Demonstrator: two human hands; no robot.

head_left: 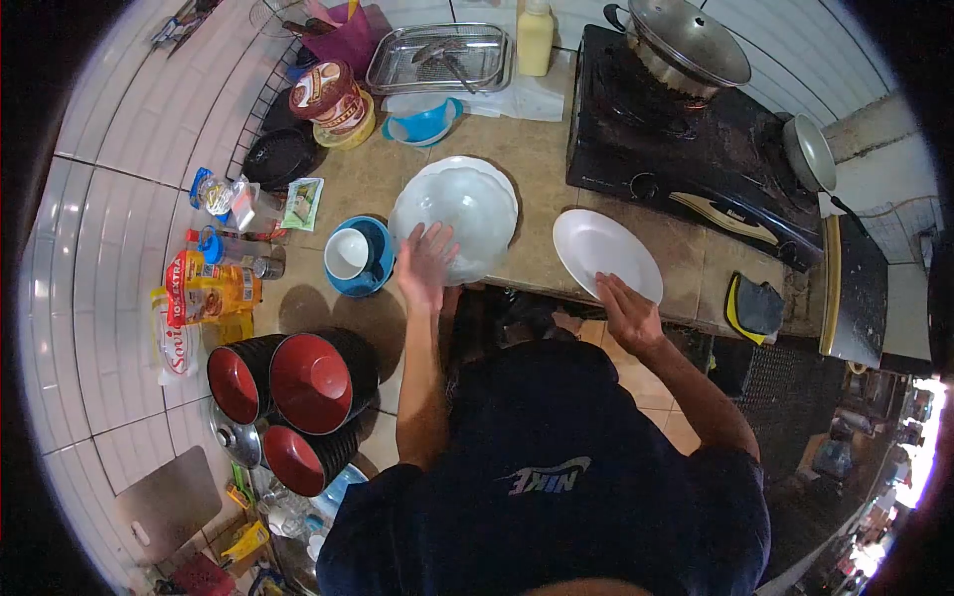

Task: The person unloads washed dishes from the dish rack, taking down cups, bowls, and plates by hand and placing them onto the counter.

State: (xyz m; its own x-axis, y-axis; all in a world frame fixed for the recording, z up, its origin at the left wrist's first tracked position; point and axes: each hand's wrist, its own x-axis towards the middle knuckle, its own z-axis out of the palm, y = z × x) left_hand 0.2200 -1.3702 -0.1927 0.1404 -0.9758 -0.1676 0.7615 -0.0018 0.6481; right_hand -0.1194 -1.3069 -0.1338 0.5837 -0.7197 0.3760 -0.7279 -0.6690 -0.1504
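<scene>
White, wavy-edged plates [472, 207], seemingly a small stack, at the bench [545, 159] front; used as landmark. Left hand [425, 265] lies over their near-left side, fingers spread, blurred; that grip is wide and closes on nothing, contact unclear. Right of the plates, an oval-looking plate [598, 248] reaches the bench's front edge. Right hand [632, 316] at its near rim, fingers extended over the white face; thumb hidden, so cannot tell whether this grip pinches the rim or merely rests.

Left of the plates, just beside: blue dish [360, 288] with white cup [347, 254]. Further left and nearer the body: red-lined bowls [310, 382] in tall stacks. Beyond the plates, to the right: stove [730, 149].

Handling, as judged: smooth glaze probably slips, so thumb beneath the rim and fingers flat above would serve the single plate best. Support it well where it meets the edge. Steady the stack with a flat palm; keep the left elbow wide of the bowls.
</scene>
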